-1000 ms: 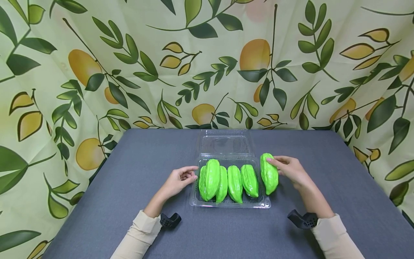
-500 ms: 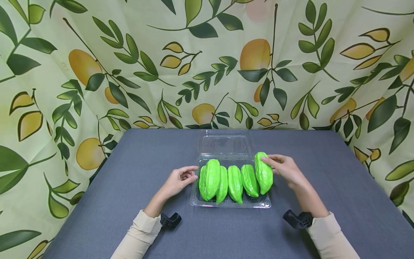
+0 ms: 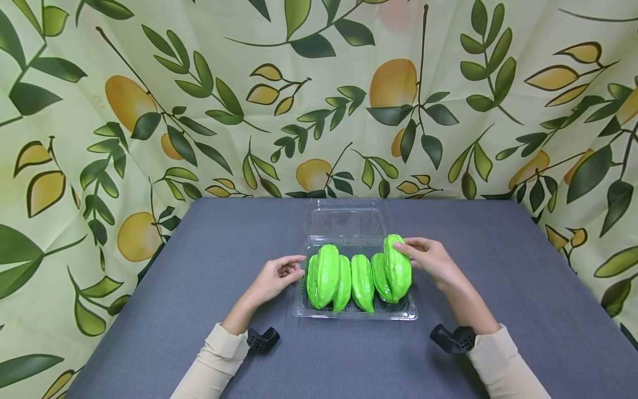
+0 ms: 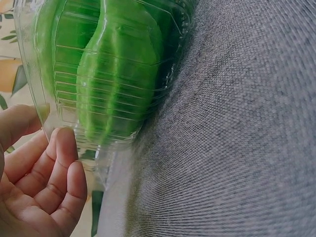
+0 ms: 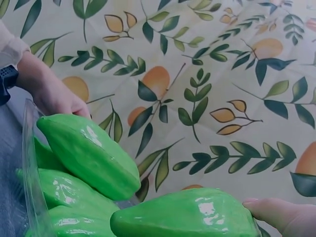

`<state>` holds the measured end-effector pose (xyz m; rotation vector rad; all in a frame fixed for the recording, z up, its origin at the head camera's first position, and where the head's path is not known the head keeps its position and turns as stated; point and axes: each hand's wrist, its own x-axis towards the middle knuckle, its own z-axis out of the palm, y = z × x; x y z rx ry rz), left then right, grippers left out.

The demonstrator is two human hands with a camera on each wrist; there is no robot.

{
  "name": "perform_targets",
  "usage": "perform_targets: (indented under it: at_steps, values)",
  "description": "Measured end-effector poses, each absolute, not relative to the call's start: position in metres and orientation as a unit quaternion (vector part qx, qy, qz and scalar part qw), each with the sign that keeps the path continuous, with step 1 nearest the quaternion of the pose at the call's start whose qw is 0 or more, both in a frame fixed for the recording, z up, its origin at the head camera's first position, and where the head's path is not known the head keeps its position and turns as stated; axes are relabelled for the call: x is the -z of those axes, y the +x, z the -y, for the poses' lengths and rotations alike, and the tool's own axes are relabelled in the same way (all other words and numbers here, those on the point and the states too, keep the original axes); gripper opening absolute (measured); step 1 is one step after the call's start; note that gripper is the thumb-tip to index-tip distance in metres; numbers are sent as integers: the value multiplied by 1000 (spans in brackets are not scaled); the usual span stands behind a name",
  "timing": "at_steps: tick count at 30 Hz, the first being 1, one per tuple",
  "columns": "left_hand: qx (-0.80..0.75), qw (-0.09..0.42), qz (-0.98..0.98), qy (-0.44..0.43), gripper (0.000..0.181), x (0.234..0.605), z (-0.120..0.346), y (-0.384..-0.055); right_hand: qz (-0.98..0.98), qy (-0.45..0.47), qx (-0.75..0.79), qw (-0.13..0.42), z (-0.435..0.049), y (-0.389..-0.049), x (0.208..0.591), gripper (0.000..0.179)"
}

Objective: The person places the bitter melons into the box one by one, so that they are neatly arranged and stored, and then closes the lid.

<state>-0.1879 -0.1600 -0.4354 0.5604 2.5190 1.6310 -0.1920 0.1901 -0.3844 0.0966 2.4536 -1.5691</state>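
Bright green, ridged, pointed fruits (image 3: 362,282) stand in a row in a clear plastic clamshell box (image 3: 349,315) with its lid laid back. One more fruit (image 3: 327,277) lies on top of those at the left. My right hand (image 3: 433,263) holds another green fruit (image 3: 397,271) by its right side, thumb in front. That fruit overlaps the rightmost one in the box; whether they touch cannot be told. My left hand (image 3: 271,280) pinches the box's left rim. In the left wrist view one fingertip (image 4: 43,112) shows through the plastic, and the other fingers are curled outside.
The box's clear lid (image 3: 347,221) lies toward the back of the grey cloth-covered table (image 3: 239,233). Behind the table hangs a curtain (image 3: 309,133) printed with leaves and fruit. Each wrist wears a black device (image 3: 263,339).
My right hand has carried its green fruit leftward, from beside the box's right edge to over the right end of the row. The left hand has stayed in place.
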Motion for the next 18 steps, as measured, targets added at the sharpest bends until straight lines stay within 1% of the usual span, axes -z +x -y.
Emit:
perform_targets:
  at_steps: [18]
  values:
    - [-531,45,-826,182,35,436,160,-188,-829,21,547,115,-167,-194,385,62]
